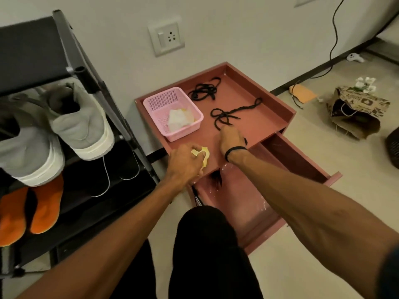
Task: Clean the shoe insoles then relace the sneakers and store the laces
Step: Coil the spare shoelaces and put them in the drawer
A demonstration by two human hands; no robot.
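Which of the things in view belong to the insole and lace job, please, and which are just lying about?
Belonging to the job:
grey sneakers
orange insoles
knotted black lace
bundled black lace
yellow cloth in the left hand
open drawer
pink basket

Just lying about:
paper bag
white controller
wall socket

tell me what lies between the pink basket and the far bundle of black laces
Nothing: in the head view, only bare cabinet top separates the pink basket from the far black lace bundle.
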